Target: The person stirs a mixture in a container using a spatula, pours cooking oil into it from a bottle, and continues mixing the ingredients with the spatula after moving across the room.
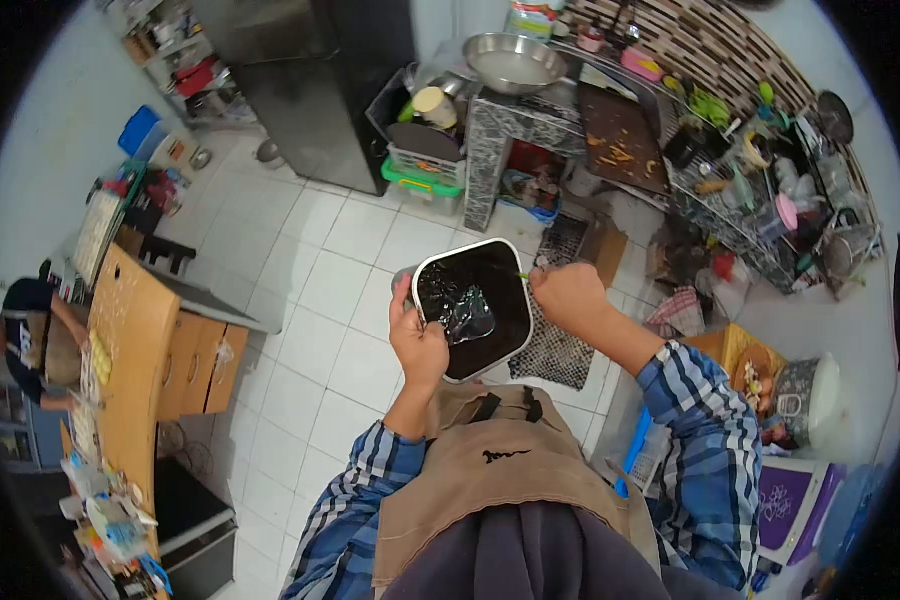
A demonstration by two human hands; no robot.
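In the head view, a square container (pixel 515 350) with a white rim and a dark inside is held up in front of my apron. A shiny, dark, wet-looking patch (pixel 470 318) shows inside it. My left hand (pixel 417 340) grips the container's left side, its thumb over the rim and the fingers along the outer wall. By the right rim, my right hand (pixel 570 298) is closed in a fist. A thin green tip (pixel 523 275) pokes out of that fist over the rim; what it belongs to is hidden.
Ahead is a counter with a metal basin (pixel 514 63) and a dark board (pixel 623 140) bearing orange scraps. A crowded dish rack (pixel 740 190) stands to the right. A wooden desk (pixel 130 370) is at left, with another person (pixel 40 340) behind it. White tiles (pixel 315 315) cover the floor.
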